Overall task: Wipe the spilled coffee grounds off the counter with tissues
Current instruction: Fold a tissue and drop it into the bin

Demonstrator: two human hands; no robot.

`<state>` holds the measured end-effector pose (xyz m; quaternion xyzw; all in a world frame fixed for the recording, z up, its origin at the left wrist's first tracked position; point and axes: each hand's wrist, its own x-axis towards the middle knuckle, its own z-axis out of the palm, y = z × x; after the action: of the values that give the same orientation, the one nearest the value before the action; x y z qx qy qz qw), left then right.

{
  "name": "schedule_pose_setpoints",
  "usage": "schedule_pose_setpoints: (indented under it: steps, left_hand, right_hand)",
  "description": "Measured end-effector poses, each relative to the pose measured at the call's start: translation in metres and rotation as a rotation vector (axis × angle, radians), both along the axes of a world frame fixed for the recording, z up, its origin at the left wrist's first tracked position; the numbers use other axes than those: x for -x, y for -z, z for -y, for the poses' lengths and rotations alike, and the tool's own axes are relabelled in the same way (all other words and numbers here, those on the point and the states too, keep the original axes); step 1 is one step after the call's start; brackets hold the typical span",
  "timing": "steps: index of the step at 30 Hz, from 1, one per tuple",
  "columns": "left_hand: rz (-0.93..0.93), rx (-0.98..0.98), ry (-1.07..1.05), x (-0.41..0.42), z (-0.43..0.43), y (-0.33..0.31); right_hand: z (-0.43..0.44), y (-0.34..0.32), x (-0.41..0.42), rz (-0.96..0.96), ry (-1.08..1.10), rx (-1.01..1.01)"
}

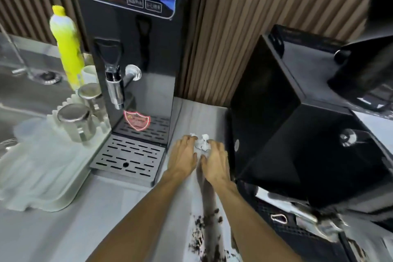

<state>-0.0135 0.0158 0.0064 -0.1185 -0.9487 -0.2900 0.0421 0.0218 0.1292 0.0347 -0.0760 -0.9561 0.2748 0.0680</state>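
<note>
A crumpled white tissue lies on the grey counter, far back in the gap between two black machines. My left hand and my right hand rest on the counter side by side, and the fingertips of both touch the tissue from either side. Whether either hand grips it is unclear. Dark coffee grounds lie scattered and smeared in a streak on the counter near its front, between my forearms.
A black hot-water dispenser with a slotted drip tray stands left of my hands. A black coffee machine stands right. Further left are a white drying rack with steel cups, a yellow bottle and a sink.
</note>
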Motion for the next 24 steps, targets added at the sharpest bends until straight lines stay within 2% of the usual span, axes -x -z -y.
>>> schedule_pose_setpoints:
  steps: [7,10,16,24]
  left_hand:
    - [0.025,0.128,0.124,0.040,-0.021,0.014]
    - [0.024,0.106,0.137,0.040,-0.021,0.019]
    - [0.042,-0.139,0.100,0.010,-0.013,0.018]
    - [-0.207,-0.537,-0.045,-0.075,-0.012,-0.017]
  right_hand:
    - [-0.016,0.013,0.049,0.111,0.007,-0.066]
    - [-0.017,0.020,0.051,0.119,-0.011,-0.069]
    - [-0.016,0.029,0.031,0.035,0.015,0.018]
    - [-0.003,-0.007,-0.062,-0.283,0.082,0.347]
